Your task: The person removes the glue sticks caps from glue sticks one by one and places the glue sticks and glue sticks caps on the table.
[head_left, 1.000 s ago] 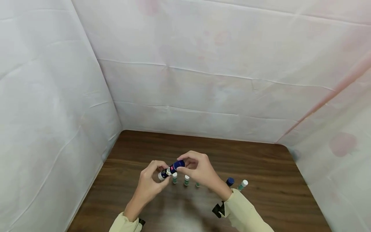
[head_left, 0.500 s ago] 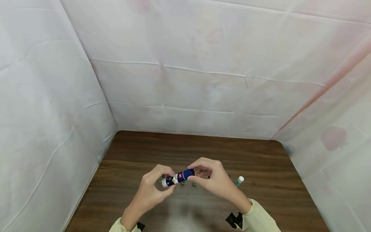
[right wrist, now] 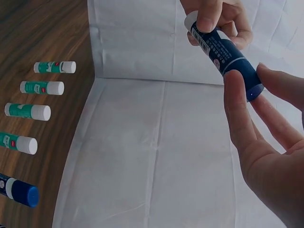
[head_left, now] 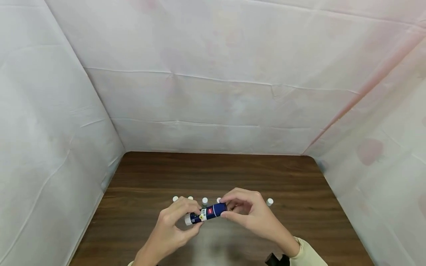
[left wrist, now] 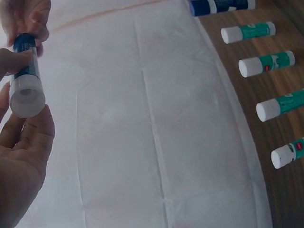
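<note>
A dark blue glue stick with a white base is held nearly level above the table, between both hands. My left hand pinches its body near the white base, thumb below and fingers above in the head view. At the other end, my right hand pinches the blue cap between thumb and fingers. The cap sits against the body with no gap visible. Beyond the hands, several green glue sticks with white caps stand in a row on the table.
Another blue glue stick stands in that row; my right hand hides it in the head view. A lone white-capped stick is to the right of my right hand. The brown wooden table meets white cloth walls.
Both hands have come down and slightly right in the head view with the blue glue stick, which now lies closer to level. The head view has shifted, and more white caps show beyond the hands.
</note>
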Tool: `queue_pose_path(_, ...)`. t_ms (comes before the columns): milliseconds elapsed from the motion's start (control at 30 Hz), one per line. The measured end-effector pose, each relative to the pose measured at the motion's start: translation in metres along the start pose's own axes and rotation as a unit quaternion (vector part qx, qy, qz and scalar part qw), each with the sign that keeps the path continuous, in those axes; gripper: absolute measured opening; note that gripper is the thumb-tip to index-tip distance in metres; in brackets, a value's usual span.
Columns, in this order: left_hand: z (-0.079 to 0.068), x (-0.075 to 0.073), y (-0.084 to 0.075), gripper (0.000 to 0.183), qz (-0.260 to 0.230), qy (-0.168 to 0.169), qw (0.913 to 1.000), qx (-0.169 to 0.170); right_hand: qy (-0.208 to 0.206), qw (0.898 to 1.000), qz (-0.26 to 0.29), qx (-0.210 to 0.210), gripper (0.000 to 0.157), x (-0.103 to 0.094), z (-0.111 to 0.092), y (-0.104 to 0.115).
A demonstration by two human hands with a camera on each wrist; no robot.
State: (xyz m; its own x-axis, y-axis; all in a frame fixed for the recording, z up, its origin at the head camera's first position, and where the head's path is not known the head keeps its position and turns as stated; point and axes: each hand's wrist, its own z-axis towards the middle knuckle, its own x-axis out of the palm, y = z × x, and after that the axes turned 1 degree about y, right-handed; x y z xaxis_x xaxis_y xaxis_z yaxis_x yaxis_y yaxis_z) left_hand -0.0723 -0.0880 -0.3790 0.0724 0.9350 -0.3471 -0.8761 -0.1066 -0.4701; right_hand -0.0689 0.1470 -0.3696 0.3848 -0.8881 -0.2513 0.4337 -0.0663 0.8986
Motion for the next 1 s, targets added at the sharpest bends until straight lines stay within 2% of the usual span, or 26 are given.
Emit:
queue_pose_path(167, -0.005, 0.002, 0.001, 0.026, 0.006, 0.001, 1.0, 0.002, -0.004, 0.998, 0.016, 0.055, 0.026, 0.0, -0.006, -0.003)
queue_pose_path(267, -0.011, 0.005, 0.006, 0.024, 0.008, 0.005, 1.0, 0.001, -0.004, 0.997, 0.027, 0.07, 0.028, 0.0, -0.012, -0.007)
queue_pose_path(433, -0.02, 0.012, 0.012, 0.029, 0.0, 0.025, 0.9997, 0.002, -0.01, 0.997, 0.046, 0.067, 0.027, 0.0, -0.023, -0.008)
queue_pose_path(600, -0.021, 0.014, 0.01, 0.027, 0.004, 0.041, 0.9991, 0.004, -0.025, 0.996, 0.048, 0.071, 0.025, 0.0, -0.027, -0.002)
queue_pose_path(700, -0.022, 0.013, 0.007, 0.025, 0.008, 0.049, 0.9988, 0.004, -0.031, 0.997, 0.042, 0.06, 0.025, 0.001, -0.029, 0.002)
queue_pose_path(833, -0.022, 0.012, 0.004, 0.022, 0.004, 0.06, 0.9981, 0.009, -0.032, 0.998, 0.043, 0.015, 0.027, 0.002, -0.032, 0.003)
queue_pose_path(1000, -0.021, 0.011, 0.003, 0.018, -0.009, 0.061, 0.9978, 0.024, -0.035, 0.998, 0.051, -0.017, 0.03, 0.004, -0.035, 0.0)
